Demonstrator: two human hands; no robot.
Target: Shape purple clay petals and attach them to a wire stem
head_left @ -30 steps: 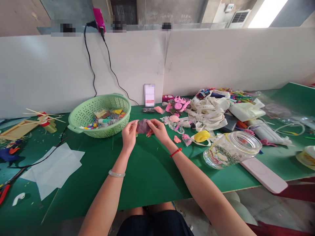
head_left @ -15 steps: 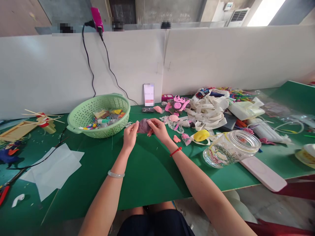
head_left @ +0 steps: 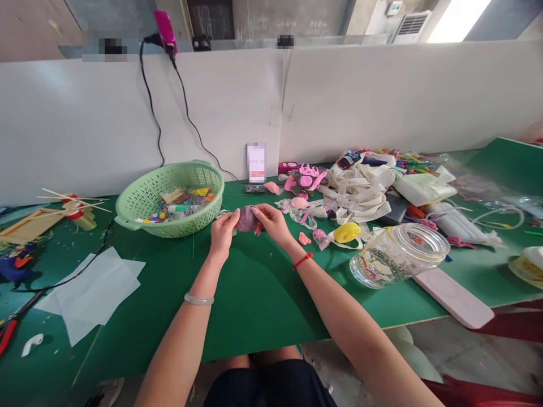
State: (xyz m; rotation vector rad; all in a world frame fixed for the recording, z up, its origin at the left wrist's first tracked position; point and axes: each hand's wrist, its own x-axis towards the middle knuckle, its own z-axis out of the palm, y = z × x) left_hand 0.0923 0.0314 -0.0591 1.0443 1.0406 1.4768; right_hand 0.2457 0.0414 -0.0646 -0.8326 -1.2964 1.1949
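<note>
We view a long green table (head_left: 263,305) from above, with a white partition (head_left: 169,107) running along its far edge. Our landmark is the light green plastic basket (head_left: 139,195), which stands near that partition and holds assorted small craft pieces. Farther right of the basket we see a heap of white ribbons (head_left: 356,192) and, nearer us, a large glass jar (head_left: 399,257) lying on its side. In front of the basket and to its left lie sheets of white tissue paper (head_left: 93,294). Right of the basket, between the ribbons and the partition, sits a cluster of pink cut-out pieces (head_left: 309,178).

Just right of the basket, we see the left hand (head_left: 223,232) and the right hand (head_left: 274,223) close together, both grasping a purple lump of modelling clay (head_left: 247,219) between their fingers. The lump sits between the hands, partly covered by the fingers. A pale bangle (head_left: 199,299) circles the left wrist, and a red string bracelet (head_left: 302,260) circles the right. A small pink clay scrap (head_left: 304,238) lies on the table right of the right hand.
</note>
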